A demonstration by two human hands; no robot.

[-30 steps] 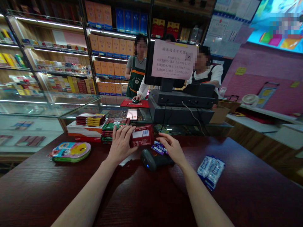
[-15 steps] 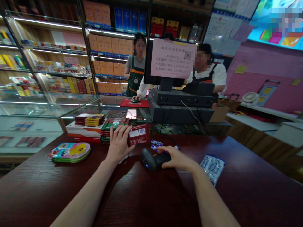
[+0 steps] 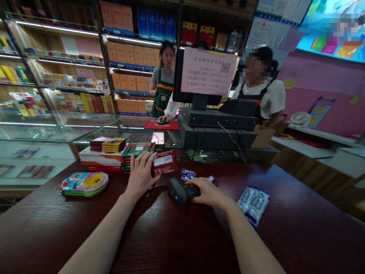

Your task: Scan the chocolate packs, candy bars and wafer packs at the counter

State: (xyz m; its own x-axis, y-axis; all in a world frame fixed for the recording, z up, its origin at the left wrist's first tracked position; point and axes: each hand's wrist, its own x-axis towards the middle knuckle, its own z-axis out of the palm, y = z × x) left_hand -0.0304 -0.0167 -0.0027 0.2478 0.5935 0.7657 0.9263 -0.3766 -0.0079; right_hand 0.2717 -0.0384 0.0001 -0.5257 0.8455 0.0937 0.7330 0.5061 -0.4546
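My left hand grips the left end of a red packet, whose white barcode panel faces me; the thumb is below and the fingers above. Just behind that hand lies a pile of green packets. A black barcode scanner with a lit blue light rests on the dark table, head toward the left. Around its handle my right hand is closed. Small purple-wrapped items lie right behind the scanner, partly covered by my right fingers.
Blue-and-white wrapped packs lie beside my right forearm. On the left are colourful cartoon-shaped packs and stacked red and yellow packets. A glass counter and a checkout terminal stand ahead, with two aproned people behind; a co-worker's hand holds a mouse.
My right fingers have come down and closed on the scanner's handle. My left hand and the red packet have shifted slightly left. The person at the right has moved rightward.
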